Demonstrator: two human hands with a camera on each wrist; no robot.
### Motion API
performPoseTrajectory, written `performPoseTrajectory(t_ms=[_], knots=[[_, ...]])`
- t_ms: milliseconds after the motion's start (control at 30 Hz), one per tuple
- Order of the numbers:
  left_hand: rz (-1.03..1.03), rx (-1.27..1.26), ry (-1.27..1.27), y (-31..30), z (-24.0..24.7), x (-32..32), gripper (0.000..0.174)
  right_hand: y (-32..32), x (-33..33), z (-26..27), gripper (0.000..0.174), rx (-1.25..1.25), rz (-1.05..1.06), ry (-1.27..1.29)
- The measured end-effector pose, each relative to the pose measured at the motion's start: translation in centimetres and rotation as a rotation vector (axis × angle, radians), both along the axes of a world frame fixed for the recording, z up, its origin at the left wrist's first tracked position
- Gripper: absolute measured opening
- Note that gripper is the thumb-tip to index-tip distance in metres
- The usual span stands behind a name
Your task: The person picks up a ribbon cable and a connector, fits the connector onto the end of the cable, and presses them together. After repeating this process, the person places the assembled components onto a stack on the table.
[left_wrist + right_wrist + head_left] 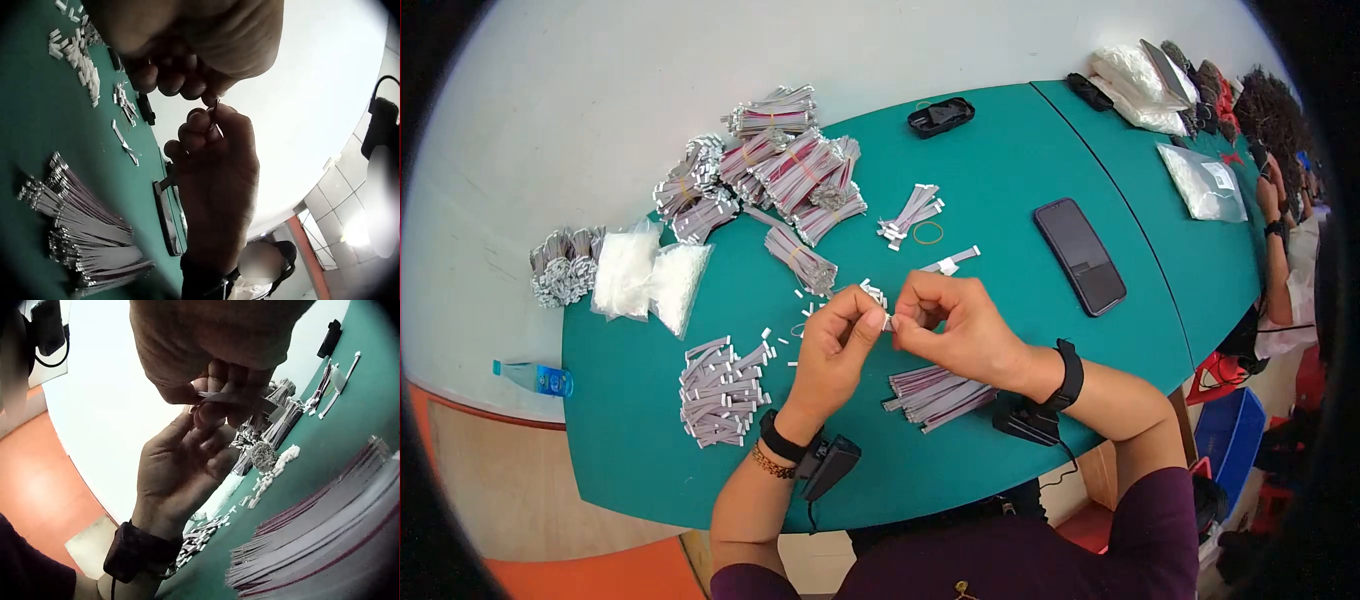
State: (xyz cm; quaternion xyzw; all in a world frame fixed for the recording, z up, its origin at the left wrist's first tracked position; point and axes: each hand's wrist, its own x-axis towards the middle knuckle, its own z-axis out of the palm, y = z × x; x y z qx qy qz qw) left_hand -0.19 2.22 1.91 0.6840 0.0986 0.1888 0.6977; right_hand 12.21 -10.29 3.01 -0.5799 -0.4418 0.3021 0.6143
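Over the green table, my two hands meet fingertip to fingertip. My right hand (970, 325) pinches a short flat grey ribbon cable (226, 398), which runs back across its fingers in the right wrist view. At the cable's end, the thumb and index finger of my left hand (830, 355) pinch a small white connector (889, 323), largely hidden by the fingertips. Below the right hand lies a fanned bundle of ribbon cables (940, 397). Loose white connectors (275, 469) are scattered behind and below the left hand.
A pile of cables with white ends (725, 392) lies at left. Banded cable bundles (795, 170) and bags of white connectors (625, 270) stand at the back left. A few cables (915, 212) lie beyond the hands, a phone (1080, 257) to the right. Another person sits far right.
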Motion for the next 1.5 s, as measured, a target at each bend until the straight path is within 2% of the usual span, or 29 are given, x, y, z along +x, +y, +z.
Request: performPoseTrajectory(t_ms=[33,133,233,533,733,833,933,1033,1133,1267,1500], knots=[[0.005,0.026,0.009,0.0,0.1,0.0,0.024,0.0,0.0,0.0,0.010,-0.001,0.006,0.001],[-0.057,-0.224,-0.002,-0.2,0.1,0.1,0.024,0.1,-0.1,0.1,0.009,0.011,0.054,0.138],[-0.099,-0.307,-0.030,-0.2,0.1,0.1,0.023,0.1,-0.1,0.3,0.009,0.007,0.097,0.228],[-0.108,-0.347,-0.031,-0.3,0.3,0.1,0.023,0.0,-0.1,0.5,0.009,-0.004,0.098,0.227],[-0.046,-0.184,-0.006,-0.2,0.2,0.1,0.025,0.0,0.1,0.1,0.010,0.005,0.052,0.115],[0.035,0.097,-0.002,-0.2,0.6,0.0,0.025,0.0,0.1,0.0,0.011,0.009,0.030,0.067],[0.089,0.206,-0.040,-0.5,0.5,0.2,0.025,0.0,0.1,0.0,0.011,0.011,0.013,0.016],[0.008,0.071,0.000,0.0,0.4,-0.1,0.025,0.1,0.1,0.0,0.011,-0.003,0.051,0.089],[-0.073,-0.198,-0.023,0.0,-0.2,0.1,0.024,0.0,0.6,0.6,0.009,-0.049,0.152,0.192],[-0.112,-0.309,-0.030,-0.1,0.1,0.1,0.023,0.1,0.4,0.9,0.009,-0.029,0.190,0.317],[-0.134,-0.370,-0.033,-0.3,0.3,0.1,0.021,0.0,0.7,1.0,0.009,-0.050,0.218,0.313]])
